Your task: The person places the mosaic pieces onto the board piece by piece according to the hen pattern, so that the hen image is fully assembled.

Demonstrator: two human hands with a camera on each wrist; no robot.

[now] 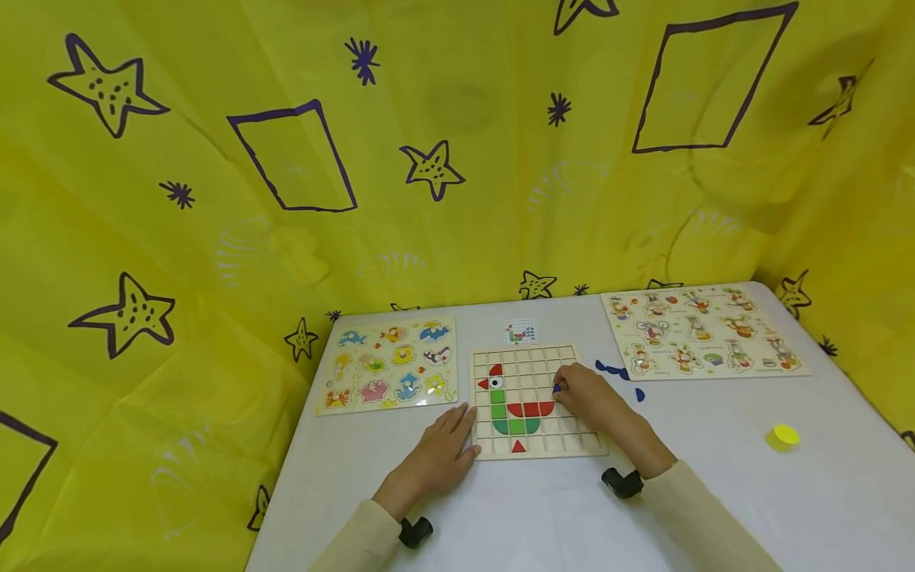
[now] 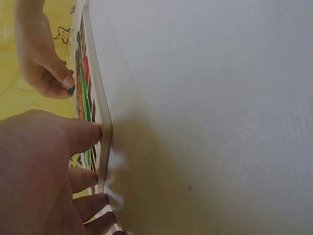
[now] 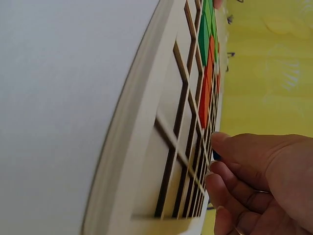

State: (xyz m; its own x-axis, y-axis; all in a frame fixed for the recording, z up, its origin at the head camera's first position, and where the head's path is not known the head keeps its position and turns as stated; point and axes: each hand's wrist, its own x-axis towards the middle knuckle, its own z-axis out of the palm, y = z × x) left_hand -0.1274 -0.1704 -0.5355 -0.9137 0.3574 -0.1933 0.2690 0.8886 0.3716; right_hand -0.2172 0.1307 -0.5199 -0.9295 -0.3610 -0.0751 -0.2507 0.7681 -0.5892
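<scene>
A wooden grid board [image 1: 572, 445] lies on the table with red, green and white pieces set in its squares, forming a bird-like figure. My right hand [image 1: 588, 396] pinches a small blue piece [image 1: 557, 388] between thumb and fingers over the board's right side. The same blue piece [image 2: 71, 90] peeks out under the fingertips in the left wrist view. My left hand [image 1: 441, 450] rests at the board's left edge, its fingers extended, the thumb [image 2: 88, 134] touching the rim. A red triangle [image 1: 518, 446] sits in the bottom row.
Several blue pieces [image 1: 612, 369] lie right of the board, and a yellow cylinder [image 1: 782, 437] stands farther right. Behind the board is a small picture card [image 1: 520, 332]. A sea-animal puzzle [image 1: 386, 365] lies at left, another picture puzzle [image 1: 704, 334] at right. A yellow curtain [image 1: 457, 238] encloses the table.
</scene>
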